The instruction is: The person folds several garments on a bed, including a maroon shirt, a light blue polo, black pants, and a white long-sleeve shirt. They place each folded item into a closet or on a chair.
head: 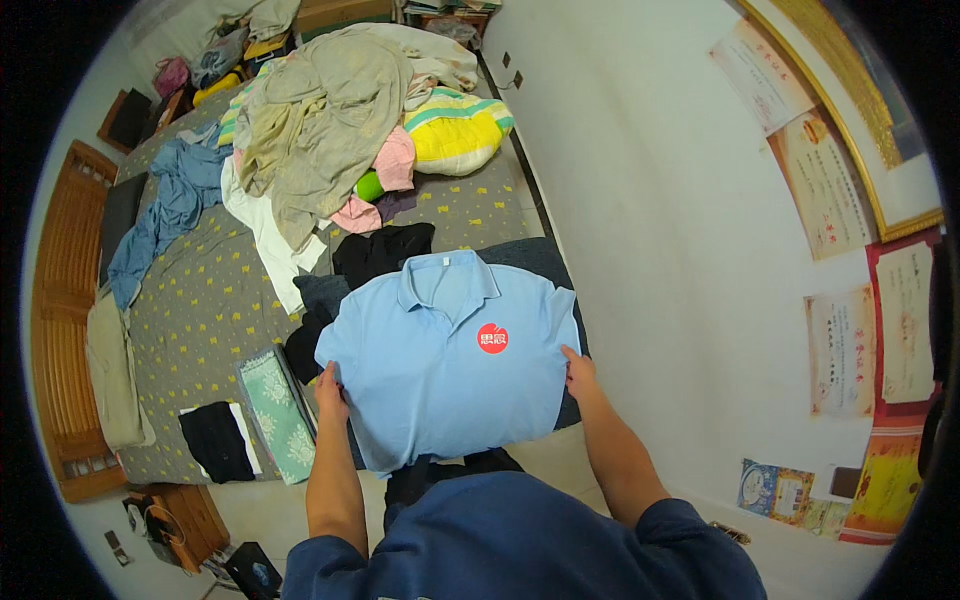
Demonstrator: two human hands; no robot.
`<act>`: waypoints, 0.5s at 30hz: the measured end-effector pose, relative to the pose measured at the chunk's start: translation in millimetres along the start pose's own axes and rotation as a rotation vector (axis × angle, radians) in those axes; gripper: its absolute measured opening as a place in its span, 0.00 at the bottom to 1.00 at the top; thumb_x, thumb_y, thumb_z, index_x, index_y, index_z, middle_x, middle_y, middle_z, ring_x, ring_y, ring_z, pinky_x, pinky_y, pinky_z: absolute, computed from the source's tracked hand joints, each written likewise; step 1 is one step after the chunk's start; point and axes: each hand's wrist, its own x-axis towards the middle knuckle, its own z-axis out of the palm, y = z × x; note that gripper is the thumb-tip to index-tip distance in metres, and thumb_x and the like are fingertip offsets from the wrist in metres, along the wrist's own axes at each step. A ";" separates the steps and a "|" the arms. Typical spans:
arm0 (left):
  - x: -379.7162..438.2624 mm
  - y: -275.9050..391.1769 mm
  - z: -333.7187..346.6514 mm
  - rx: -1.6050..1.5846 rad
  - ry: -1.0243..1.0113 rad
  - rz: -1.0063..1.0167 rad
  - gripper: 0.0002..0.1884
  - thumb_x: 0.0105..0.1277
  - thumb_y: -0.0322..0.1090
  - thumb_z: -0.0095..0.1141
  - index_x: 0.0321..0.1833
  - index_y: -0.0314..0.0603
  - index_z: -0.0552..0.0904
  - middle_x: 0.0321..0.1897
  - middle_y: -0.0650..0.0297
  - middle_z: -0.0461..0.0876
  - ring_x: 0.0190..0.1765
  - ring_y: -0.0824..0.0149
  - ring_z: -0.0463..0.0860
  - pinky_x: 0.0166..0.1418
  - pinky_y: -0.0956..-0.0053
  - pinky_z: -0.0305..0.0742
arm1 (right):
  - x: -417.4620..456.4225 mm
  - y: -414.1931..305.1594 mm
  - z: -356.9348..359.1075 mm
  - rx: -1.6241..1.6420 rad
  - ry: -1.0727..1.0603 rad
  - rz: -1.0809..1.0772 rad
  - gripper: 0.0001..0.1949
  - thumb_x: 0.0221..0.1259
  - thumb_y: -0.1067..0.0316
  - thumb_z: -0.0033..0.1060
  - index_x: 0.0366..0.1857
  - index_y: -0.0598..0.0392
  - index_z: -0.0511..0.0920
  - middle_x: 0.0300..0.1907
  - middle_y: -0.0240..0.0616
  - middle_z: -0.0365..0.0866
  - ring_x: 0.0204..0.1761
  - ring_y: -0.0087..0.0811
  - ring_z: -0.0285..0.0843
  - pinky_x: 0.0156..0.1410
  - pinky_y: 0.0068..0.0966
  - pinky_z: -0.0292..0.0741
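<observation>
A light blue polo shirt (450,375) is spread front side up before me, its collar pointing away. A round red emblem bearing writing sits on its chest. My left hand (330,391) grips the shirt's left-hand edge just below the sleeve. On the opposite edge, also below the sleeve, my right hand (579,372) pinches the fabric. The hem hangs near my body, past the edge of the bed. Beneath the shirt lies dark grey cloth (525,259), mostly hidden. Black garments (386,249) show beyond the collar and at the left sleeve.
The bed has a grey patterned sheet (202,330). Folded green floral cloth (279,420) and folded black clothing (217,442) lie left. A heap of beige bedding (322,120), a yellow quilted bundle (457,135) and a blue garment (176,187) are farther back. A white wall (637,225) rises at right.
</observation>
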 end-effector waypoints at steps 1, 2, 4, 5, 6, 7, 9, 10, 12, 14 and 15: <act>-4.2 6.0 8.3 -0.053 -0.070 -0.084 0.27 0.63 0.44 0.69 0.59 0.34 0.75 0.50 0.57 0.80 0.49 0.61 0.79 0.54 0.64 0.76 | -6.6 -4.4 -4.2 0.061 0.008 -0.009 0.33 0.56 0.60 0.74 0.60 0.68 0.69 0.54 0.53 0.78 0.53 0.42 0.80 0.51 0.35 0.80; -3.7 15.0 21.5 -0.034 -0.077 -0.111 0.26 0.62 0.40 0.68 0.59 0.34 0.76 0.49 0.56 0.82 0.47 0.60 0.82 0.51 0.63 0.79 | 18.3 3.6 -10.1 0.045 0.083 -0.043 0.36 0.55 0.64 0.71 0.66 0.70 0.65 0.59 0.55 0.75 0.60 0.43 0.76 0.60 0.37 0.76; -8.3 27.3 29.8 0.032 0.025 0.013 0.24 0.61 0.36 0.67 0.58 0.33 0.77 0.49 0.56 0.83 0.48 0.60 0.83 0.52 0.64 0.79 | 17.3 3.5 0.0 -0.079 0.252 -0.265 0.38 0.54 0.67 0.69 0.69 0.70 0.63 0.62 0.56 0.73 0.63 0.43 0.74 0.65 0.37 0.73; -10.8 33.1 35.2 0.064 0.072 0.076 0.23 0.61 0.34 0.67 0.58 0.32 0.78 0.50 0.55 0.84 0.48 0.59 0.83 0.52 0.65 0.79 | 12.9 3.1 7.7 -0.144 0.336 -0.379 0.39 0.54 0.68 0.68 0.70 0.70 0.61 0.64 0.56 0.72 0.64 0.43 0.72 0.67 0.36 0.71; -17.6 36.0 29.7 0.076 0.119 0.296 0.21 0.60 0.28 0.64 0.56 0.30 0.79 0.49 0.55 0.85 0.46 0.60 0.84 0.52 0.66 0.78 | -14.4 -9.6 29.8 -0.182 0.256 -0.426 0.38 0.53 0.69 0.66 0.70 0.67 0.63 0.65 0.55 0.72 0.63 0.43 0.73 0.68 0.35 0.70; -31.0 43.4 54.6 0.126 0.155 0.538 0.17 0.61 0.28 0.63 0.53 0.30 0.80 0.44 0.54 0.85 0.43 0.62 0.84 0.50 0.67 0.78 | -23.1 -6.4 35.5 -0.228 0.225 -0.608 0.34 0.52 0.69 0.66 0.66 0.67 0.67 0.65 0.55 0.72 0.63 0.45 0.74 0.67 0.34 0.70; -58.1 49.4 87.4 0.418 0.000 0.797 0.14 0.63 0.29 0.61 0.50 0.31 0.79 0.42 0.55 0.85 0.41 0.64 0.82 0.48 0.69 0.77 | -35.5 7.2 45.7 -0.327 0.139 -0.962 0.27 0.51 0.69 0.66 0.58 0.65 0.75 0.65 0.56 0.72 0.62 0.48 0.75 0.66 0.34 0.71; -77.2 44.7 99.5 0.583 -0.050 0.843 0.13 0.63 0.30 0.61 0.47 0.31 0.79 0.45 0.52 0.82 0.45 0.61 0.82 0.49 0.68 0.76 | -38.6 11.9 51.4 -0.540 0.001 -1.037 0.20 0.50 0.67 0.67 0.48 0.62 0.78 0.67 0.56 0.70 0.65 0.51 0.71 0.68 0.38 0.69; -87.2 27.2 112.6 1.189 -0.201 1.032 0.19 0.57 0.35 0.64 0.51 0.36 0.80 0.58 0.47 0.76 0.55 0.46 0.78 0.57 0.57 0.75 | -48.9 24.5 63.4 -0.910 -0.126 -1.092 0.12 0.48 0.65 0.70 0.34 0.58 0.79 0.70 0.56 0.66 0.71 0.54 0.64 0.71 0.45 0.64; -109.5 12.6 121.5 1.420 -0.219 1.013 0.24 0.55 0.39 0.65 0.56 0.41 0.81 0.61 0.50 0.75 0.59 0.46 0.75 0.62 0.53 0.71 | -69.1 29.8 81.2 -1.219 -0.098 -1.074 0.12 0.47 0.62 0.72 0.25 0.55 0.76 0.73 0.56 0.62 0.75 0.56 0.56 0.73 0.52 0.58; -117.3 5.4 122.9 1.475 -0.202 1.012 0.25 0.55 0.40 0.66 0.57 0.42 0.80 0.61 0.51 0.74 0.61 0.46 0.74 0.63 0.52 0.70 | -71.3 28.4 83.4 -1.186 -0.109 -1.048 0.13 0.47 0.60 0.73 0.26 0.54 0.77 0.73 0.55 0.61 0.76 0.55 0.53 0.74 0.54 0.56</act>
